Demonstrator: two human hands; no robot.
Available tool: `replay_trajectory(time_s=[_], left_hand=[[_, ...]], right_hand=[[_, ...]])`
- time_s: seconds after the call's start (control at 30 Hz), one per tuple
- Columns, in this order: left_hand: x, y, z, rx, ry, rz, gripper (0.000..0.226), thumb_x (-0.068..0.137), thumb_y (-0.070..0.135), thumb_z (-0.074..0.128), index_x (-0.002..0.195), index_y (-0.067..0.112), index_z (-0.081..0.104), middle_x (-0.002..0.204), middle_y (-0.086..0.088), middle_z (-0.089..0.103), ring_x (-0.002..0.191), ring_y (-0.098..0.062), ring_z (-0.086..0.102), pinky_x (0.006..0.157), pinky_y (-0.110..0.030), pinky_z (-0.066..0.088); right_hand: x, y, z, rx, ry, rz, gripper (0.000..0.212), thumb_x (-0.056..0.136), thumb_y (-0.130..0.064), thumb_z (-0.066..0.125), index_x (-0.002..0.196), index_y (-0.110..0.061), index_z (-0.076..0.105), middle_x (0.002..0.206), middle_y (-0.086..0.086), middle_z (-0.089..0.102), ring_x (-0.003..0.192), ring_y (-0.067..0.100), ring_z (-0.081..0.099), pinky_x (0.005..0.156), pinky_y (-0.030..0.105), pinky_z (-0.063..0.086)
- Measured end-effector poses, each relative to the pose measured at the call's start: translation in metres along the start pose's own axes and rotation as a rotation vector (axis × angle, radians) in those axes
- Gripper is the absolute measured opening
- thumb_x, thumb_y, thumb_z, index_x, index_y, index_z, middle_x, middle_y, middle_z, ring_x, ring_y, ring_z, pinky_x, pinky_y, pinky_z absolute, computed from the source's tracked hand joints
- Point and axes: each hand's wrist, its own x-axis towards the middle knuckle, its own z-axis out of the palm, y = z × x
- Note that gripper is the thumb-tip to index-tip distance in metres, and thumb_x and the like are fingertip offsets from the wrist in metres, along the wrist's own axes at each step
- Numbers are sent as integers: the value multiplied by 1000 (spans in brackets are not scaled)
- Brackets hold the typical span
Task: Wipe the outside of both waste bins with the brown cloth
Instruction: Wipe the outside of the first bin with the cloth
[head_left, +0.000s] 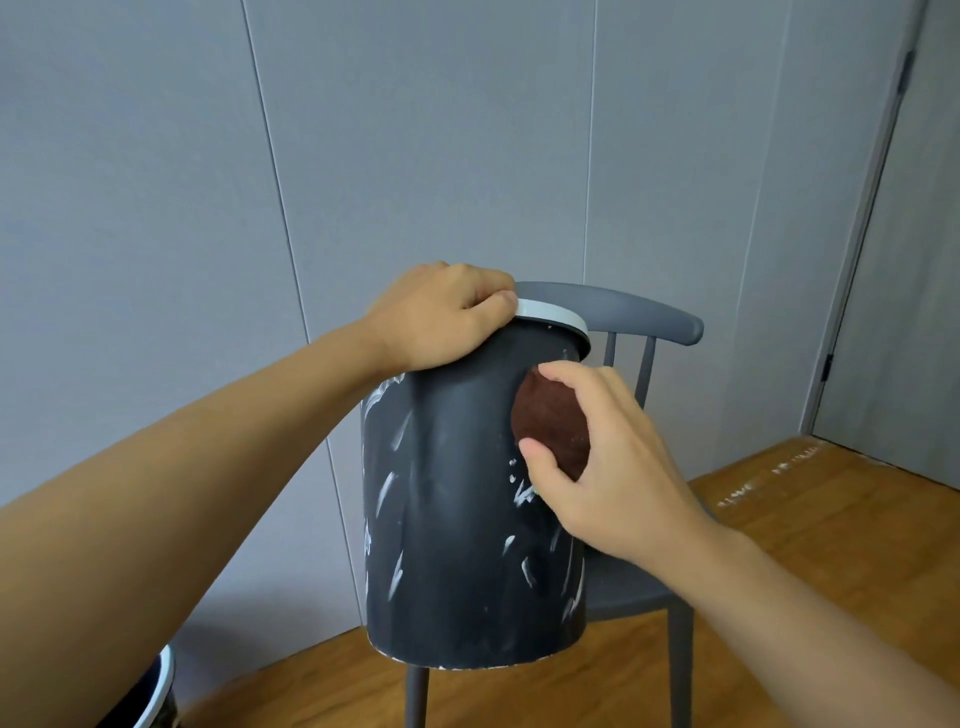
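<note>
A dark grey waste bin (457, 519) with a pale rim stands on a grey chair, its side streaked with white smears. My left hand (441, 317) grips the bin's rim at the top left, steadying it. My right hand (613, 462) holds a bunched brown cloth (550, 421) pressed against the bin's upper right side. A second bin (156, 696), dark with a white rim, shows only partly at the bottom left corner, behind my left forearm.
The grey chair (649, 317) stands on a wooden floor (810, 519) against grey wall panels. A door and its frame (883, 208) are at the right. White marks lie on the floor near the door.
</note>
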Motion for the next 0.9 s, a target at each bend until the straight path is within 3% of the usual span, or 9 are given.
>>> replay_trajectory(time_s=[0.07, 0.17, 0.27, 0.33, 0.4, 0.53, 0.6, 0.73, 0.9], left_hand=[[0, 0, 0, 6, -2, -1, 32, 90, 49, 31, 74, 33, 53, 66, 7, 58, 75, -21, 56, 75, -40, 50], [-1, 1, 0, 14, 0, 6, 33, 90, 49, 31, 77, 32, 54, 65, 5, 58, 72, -21, 56, 73, -40, 49], [-3, -5, -1, 30, 15, -12, 33, 93, 50, 32, 76, 30, 53, 65, 5, 58, 73, -22, 56, 73, -40, 49], [-6, -12, -1, 33, 35, -25, 38, 99, 50, 34, 73, 27, 48, 63, 4, 55, 70, -21, 55, 72, -41, 49], [-9, -15, -2, 43, 59, -8, 42, 104, 50, 37, 72, 23, 46, 60, 3, 53, 66, -20, 53, 71, -41, 49], [-10, -10, -1, 51, 66, 38, 42, 102, 57, 38, 80, 25, 52, 61, 4, 53, 65, -18, 53, 72, -42, 50], [-11, -8, 0, 72, 65, 47, 44, 97, 67, 32, 92, 31, 57, 69, 6, 61, 72, -22, 57, 76, -43, 51], [-13, -13, -1, 68, 77, 35, 46, 94, 71, 29, 100, 36, 59, 78, 6, 66, 79, -23, 60, 78, -43, 52], [-15, -12, -3, 73, 70, 45, 44, 96, 68, 29, 95, 34, 57, 74, 5, 63, 76, -24, 58, 78, -44, 51]], right_hand=[[11, 1, -3, 25, 77, 14, 49, 90, -31, 76, 135, -32, 56, 123, -13, 51, 107, 2, 50, 87, 13, 43], [33, 1, -5, -39, 176, 74, 40, 90, -30, 74, 129, -28, 65, 117, -7, 55, 104, 10, 53, 86, 26, 46], [23, -3, -4, -80, 45, -56, 40, 91, -43, 63, 128, -29, 62, 116, -8, 52, 102, 16, 57, 84, 33, 53], [4, -6, -4, -99, -125, -141, 40, 91, -48, 60, 128, -34, 60, 116, -13, 50, 101, 11, 57, 79, 31, 59], [0, -4, -7, -117, -163, -164, 38, 90, -46, 63, 127, -36, 61, 115, -16, 52, 101, 8, 56, 80, 30, 60], [37, 1, -11, -8, 153, -54, 33, 87, -36, 70, 120, -30, 68, 113, -12, 66, 102, 12, 61, 91, 31, 52], [44, 0, -5, 5, 212, -20, 34, 90, -38, 66, 123, -30, 70, 118, -9, 66, 107, 17, 60, 94, 33, 49], [11, -4, 12, -75, 94, -2, 47, 97, -48, 53, 143, -40, 51, 141, -9, 46, 122, 19, 45, 98, 40, 51], [-12, -12, 9, -222, -49, -244, 44, 93, -39, 60, 136, -30, 55, 128, -1, 55, 109, 20, 57, 76, 34, 63]])
